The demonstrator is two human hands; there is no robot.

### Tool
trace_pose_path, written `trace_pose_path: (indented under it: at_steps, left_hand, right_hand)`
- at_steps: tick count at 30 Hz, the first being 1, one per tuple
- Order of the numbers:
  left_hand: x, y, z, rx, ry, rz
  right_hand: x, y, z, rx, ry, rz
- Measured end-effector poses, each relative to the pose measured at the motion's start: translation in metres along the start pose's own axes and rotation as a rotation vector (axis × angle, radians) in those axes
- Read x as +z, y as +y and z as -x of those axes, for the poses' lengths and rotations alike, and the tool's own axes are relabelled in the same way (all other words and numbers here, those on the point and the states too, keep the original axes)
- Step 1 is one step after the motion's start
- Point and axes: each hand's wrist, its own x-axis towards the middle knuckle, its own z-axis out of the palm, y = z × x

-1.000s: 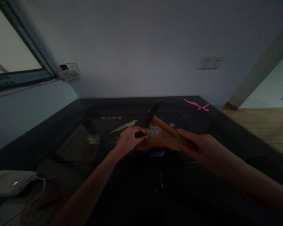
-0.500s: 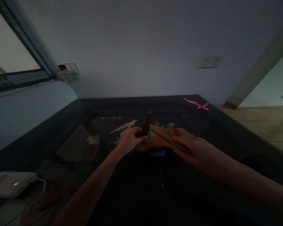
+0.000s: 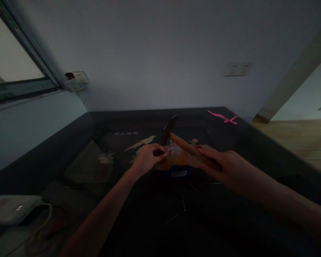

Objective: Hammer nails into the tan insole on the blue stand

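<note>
My right hand (image 3: 216, 162) grips the wooden handle of a hammer (image 3: 186, 145). Its dark head is raised just above the left end of an orange-brown, speckled object (image 3: 182, 157) with a blue, white-labelled lower part. A thin dark piece like a nail (image 3: 169, 153) stands on the speckled surface, under the hammer head. At that same end my left hand (image 3: 149, 157) is closed, thumb and fingers bent together beside the thin piece; what lies between them is hidden. Several thin nails (image 3: 183, 202) lie on the dark table nearer to me.
The dark glossy table (image 3: 139, 228) bears a bird-and-flower picture (image 3: 143, 142). At its back right lies a pink ribbon (image 3: 226, 120). A white device with a cable (image 3: 18, 208) is at the left. Sockets (image 3: 238, 69) are on the wall behind.
The hammer head has lifted upward, away from the speckled object, with my right hand tilting the handle. My left hand has stayed in nearly the same spot.
</note>
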Motion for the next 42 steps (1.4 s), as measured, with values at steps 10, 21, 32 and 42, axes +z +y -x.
trace_pose_path:
  at_steps: [10,21,32,42]
  left_hand:
    - [-0.001,0.001,0.0,-0.003,-0.011,-0.033]
    - [0.002,-0.004,0.001,-0.007,-0.003,-0.023]
    - [-0.014,0.007,-0.001,0.138,-0.023,-0.155]
    - [-0.038,0.079,0.045,0.508,0.29,-0.269]
  right_hand:
    - [-0.001,0.001,0.0,0.004,-0.009,-0.012]
    - [0.002,0.002,0.003,-0.006,-0.02,-0.025]
    - [0.007,0.018,0.033,0.309,0.135,-0.441]
    - [0.034,0.077,0.077,0.66,0.572,-0.98]
